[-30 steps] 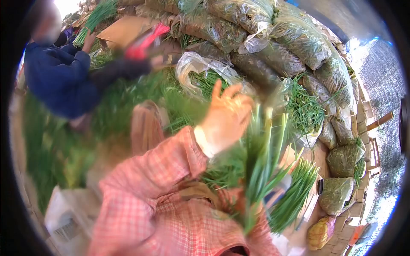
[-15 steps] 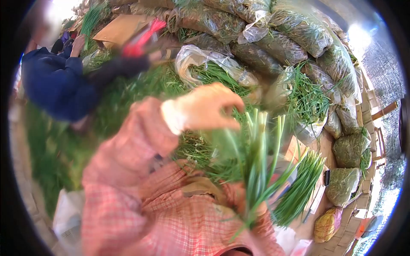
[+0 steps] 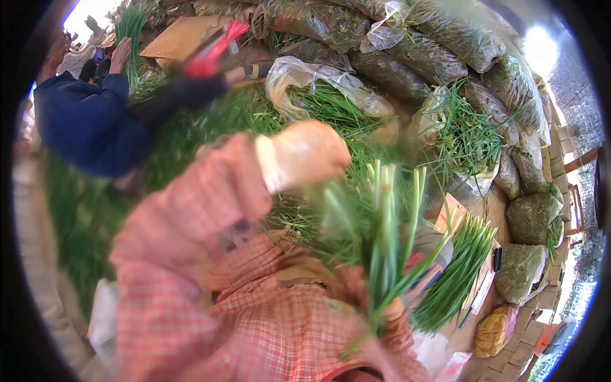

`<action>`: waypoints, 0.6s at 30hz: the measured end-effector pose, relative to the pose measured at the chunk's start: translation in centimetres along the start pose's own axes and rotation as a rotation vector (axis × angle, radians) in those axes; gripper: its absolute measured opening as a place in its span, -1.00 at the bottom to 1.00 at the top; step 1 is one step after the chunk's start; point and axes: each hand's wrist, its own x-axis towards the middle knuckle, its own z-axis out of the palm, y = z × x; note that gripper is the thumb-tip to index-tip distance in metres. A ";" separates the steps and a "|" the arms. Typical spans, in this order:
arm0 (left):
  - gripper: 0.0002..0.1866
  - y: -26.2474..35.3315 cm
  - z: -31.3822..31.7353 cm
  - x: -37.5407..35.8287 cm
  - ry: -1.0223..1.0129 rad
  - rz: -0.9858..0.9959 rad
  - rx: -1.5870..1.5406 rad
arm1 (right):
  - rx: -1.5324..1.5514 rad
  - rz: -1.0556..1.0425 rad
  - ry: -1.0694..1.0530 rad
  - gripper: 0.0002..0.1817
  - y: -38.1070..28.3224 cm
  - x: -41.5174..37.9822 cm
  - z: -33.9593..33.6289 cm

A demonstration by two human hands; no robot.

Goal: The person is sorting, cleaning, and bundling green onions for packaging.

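Note:
My left hand (image 3: 312, 153), in a pink checked sleeve, is above the middle of the greens with its back towards me. Its fingers are curled closed and partly hidden, so what they hold cannot be made out. Low on the right, my right hand (image 3: 393, 310) grips a bunch of long green chive-like stalks (image 3: 385, 235). The bunch stands roughly upright, pale cut ends at the top, just right of my left hand. Beside it lies a second bundle of green stalks (image 3: 455, 274), slanting across a board (image 3: 474, 293).
Loose greens (image 3: 210, 127) cover the floor at left. Packed plastic bags (image 3: 420, 57) are piled at the back and right. An open bag (image 3: 286, 76) holds more stalks. A co-worker in dark blue (image 3: 92, 124) sits at upper left, near a blurred red strip bundle (image 3: 216, 54).
My left hand's fingers have gone from a spread, curved shape to closed, and the hand has shifted slightly left. My right hand still holds the bunch. The view has shifted a little.

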 end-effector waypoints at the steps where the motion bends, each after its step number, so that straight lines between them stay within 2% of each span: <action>1: -0.86 -2.2 0.3 -0.8 0.126 0.056 0.082 | 0.003 0.010 0.000 -0.24 0.1 0.0 -0.1; 2: -0.86 -4.8 0.6 -2.1 0.212 0.007 0.179 | 0.004 0.015 -0.001 -0.24 0.1 0.0 -0.1; 4: -0.86 -8.8 -1.0 -4.8 0.074 -0.236 0.288 | -0.007 0.027 0.002 -0.25 0.2 -0.1 -0.1; 5: -0.83 -7.1 -3.9 -3.7 -0.348 -0.615 0.463 | -0.011 0.039 0.005 -0.26 0.4 -0.2 -0.2; 6: -0.72 -10.6 -1.4 -6.5 -0.235 -0.670 0.676 | -0.018 0.047 0.008 -0.26 0.5 -0.3 -0.2; 8: -0.65 -10.5 0.3 -8.1 -0.394 -0.773 0.626 | -0.049 0.067 0.015 -0.27 0.7 -0.6 -0.2; 9: -0.59 -7.8 0.6 -7.2 -0.405 -0.817 0.431 | -0.071 0.077 0.022 -0.28 0.8 -0.7 -0.1; 10: -0.41 -5.4 1.1 -6.4 -0.381 -0.799 -0.015 | -0.096 0.085 0.035 -0.28 0.8 -0.8 -0.1; 11: -0.25 -2.2 1.9 -6.1 -0.226 -0.633 -0.511 | -0.128 0.091 0.050 -0.29 0.9 -0.9 0.0; 12: -0.11 -0.2 4.0 -5.3 -0.117 -0.457 -1.285 | -0.175 0.094 0.070 -0.29 1.0 -1.0 0.1; 13: -0.15 1.7 7.9 -4.6 0.002 -0.257 -1.862 | -0.248 0.092 0.087 -0.30 1.2 -0.8 0.1; 14: -0.19 2.6 12.4 -3.3 0.165 -0.176 -1.685 | -0.363 0.078 0.117 -0.31 1.4 -0.3 0.1; 16: -0.26 4.3 14.7 -0.5 0.282 -0.202 -1.714 | -0.660 0.032 0.210 -0.32 2.0 0.9 0.3; 17: -0.28 5.1 14.3 0.5 0.240 -0.310 -1.926 | -0.832 0.004 0.246 -0.30 2.1 1.6 0.9; 18: -0.25 5.4 16.0 1.1 0.342 -0.215 -2.207 | -1.005 -0.017 0.289 -0.28 2.3 2.4 1.6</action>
